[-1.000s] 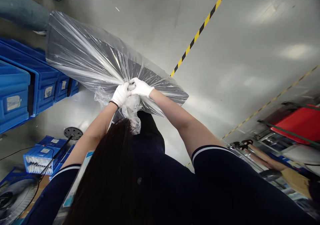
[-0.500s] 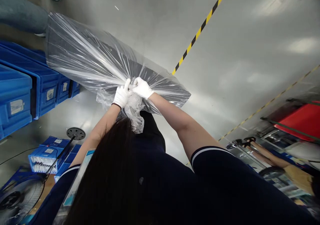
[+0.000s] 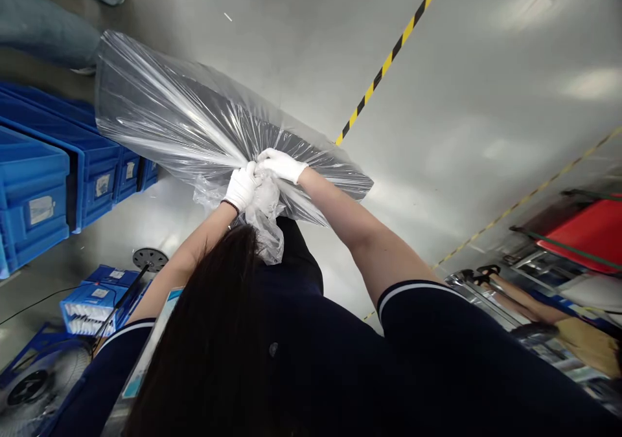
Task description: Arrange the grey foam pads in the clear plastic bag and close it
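A large clear plastic bag [image 3: 194, 110] stretches across the view in front of me, wrapped over something dark whose kind I cannot make out. Its folds run together into a twisted neck, where both white-gloved hands meet. My left hand [image 3: 241, 186] is closed round the gathered plastic from the near left. My right hand [image 3: 282, 164] pinches the same neck from the right, fingers bent and touching the film. Below them, the loose crumpled end of the bag hangs toward my body. The fingertips are partly hidden in the folds.
Blue bins [image 3: 34, 191] with labels line the left side. A fan [image 3: 36, 385] and a round black base [image 3: 150, 259] stand lower left. Another person's legs [image 3: 43, 26] are at upper left. Striped tape [image 3: 379, 78] crosses the floor; a red surface [image 3: 587, 233] lies right.
My right hand has turned flatter over the bag's neck, its fingers shifting left. My left hand's raised finger has folded down onto the plastic. The whole view has shifted slightly.
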Tool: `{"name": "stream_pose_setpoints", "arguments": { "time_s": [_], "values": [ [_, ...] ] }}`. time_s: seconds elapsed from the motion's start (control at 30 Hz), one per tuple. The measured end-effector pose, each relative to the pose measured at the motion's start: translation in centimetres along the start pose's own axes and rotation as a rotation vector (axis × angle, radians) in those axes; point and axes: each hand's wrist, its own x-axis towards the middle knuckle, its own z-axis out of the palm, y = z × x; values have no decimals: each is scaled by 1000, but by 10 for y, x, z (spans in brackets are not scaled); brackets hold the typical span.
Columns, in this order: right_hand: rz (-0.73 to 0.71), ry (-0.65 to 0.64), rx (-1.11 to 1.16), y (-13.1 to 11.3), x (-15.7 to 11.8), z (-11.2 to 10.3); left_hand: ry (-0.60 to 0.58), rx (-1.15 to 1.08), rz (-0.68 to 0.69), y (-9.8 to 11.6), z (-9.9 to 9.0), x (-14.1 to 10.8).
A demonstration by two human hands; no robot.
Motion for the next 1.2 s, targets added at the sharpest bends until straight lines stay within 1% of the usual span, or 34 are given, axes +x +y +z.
{"name": "stream_pose_setpoints", "arguments": {
  "time_s": [0.1, 0.13, 0.17, 0.23, 0.3, 0.37, 0.47, 0.5, 0.57, 0.63, 0.67, 0.7, 0.77, 0.8, 0.83, 0.87, 0.93, 1.03, 1.1, 1.2],
  "values": [
    [-78, 226, -133, 2, -13, -6, -23, 58, 100, 2, -5, 4],
    [-100, 269, -162, 3, -16, -6, -32, 74, 130, 1, -5, 5],
    [-122, 271, -186, 5, -18, -5, -45, 85, 161, 1, -4, 6],
    [-165, 188, -245, 8, -20, -1, -66, 98, 194, -1, -3, 8],
    [-172, 105, -318, 12, -18, 5, -85, 108, 209, -4, -2, 8],
    [-128, 106, -320, 16, -15, 13, -98, 116, 196, -6, -1, 9],
    [-59, 106, -123, 20, -7, 22, -136, 129, 193, -7, 0, 9],
    [-37, 84, -41, 21, -4, 24, -156, 135, 206, -7, 1, 8],
    [12, -7, 82, 19, 3, 24, -181, 146, 210, -6, 2, 7],
    [31, -88, 117, 15, 6, 21, -176, 150, 151, -4, 1, 6],
    [19, -88, 90, 11, 5, 17, -162, 147, 114, -3, 0, 6],
    [-4, -49, 31, 7, 2, 14, -149, 140, 86, -2, -1, 7],
    [-57, 127, -173, 0, -9, 7, -140, 130, 60, -1, -6, 10],
    [-77, 217, -306, -3, -17, 4, -144, 129, 70, 0, -10, 12],
    [-94, 277, -450, -6, -25, 3, -154, 131, 96, 1, -13, 14],
    [-109, 297, -592, -7, -33, 3, -168, 135, 123, 2, -16, 16],
    [-135, 232, -833, -8, -44, 7, -191, 148, 166, 4, -21, 17],
    [-169, 101, -1053, -6, -44, 15, -209, 154, 163, 5, -25, 14],
    [-185, 50, -1123, -7, -36, 18, -220, 141, 135, 5, -26, 11],
    [-186, -57, -1157, -14, -19, 16, -235, 117, 72, 4, -27, 10]
  ]
}}
